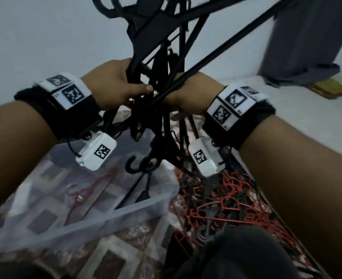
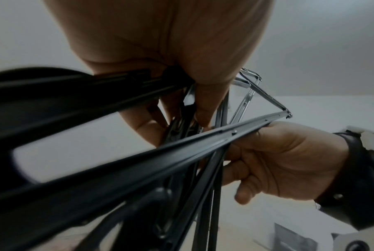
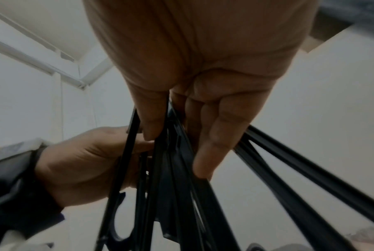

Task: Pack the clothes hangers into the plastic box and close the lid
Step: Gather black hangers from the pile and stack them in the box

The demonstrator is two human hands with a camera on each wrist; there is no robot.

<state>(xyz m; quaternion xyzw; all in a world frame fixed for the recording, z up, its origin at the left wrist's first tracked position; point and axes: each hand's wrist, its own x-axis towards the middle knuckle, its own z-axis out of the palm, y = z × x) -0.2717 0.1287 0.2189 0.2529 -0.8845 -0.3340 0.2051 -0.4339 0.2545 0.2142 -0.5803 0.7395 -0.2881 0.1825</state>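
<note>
Both hands lift a tangled bunch of black hangers above the open plastic box.

The plastic box [image 1: 125, 210] lies low at about 7 o'clock from the hands, clear, without lid, with a red hanger [image 1: 85, 195] and a black one inside. At 5 o'clock a big pile of red and black hangers [image 1: 222, 202] waits on the patterned mat [image 1: 113, 256]. The black hangers [image 1: 166, 63] stick up to 12 o'clock, crossed in many directions. The left hand [image 1: 111, 85] closes its fingers around several bars; the right hand [image 1: 194, 93] also grips bars in the bunch. I think the hooks can catch on the box rim or drag other hangers, because the bunch is so tangled; some may slip and fall outside.
</note>
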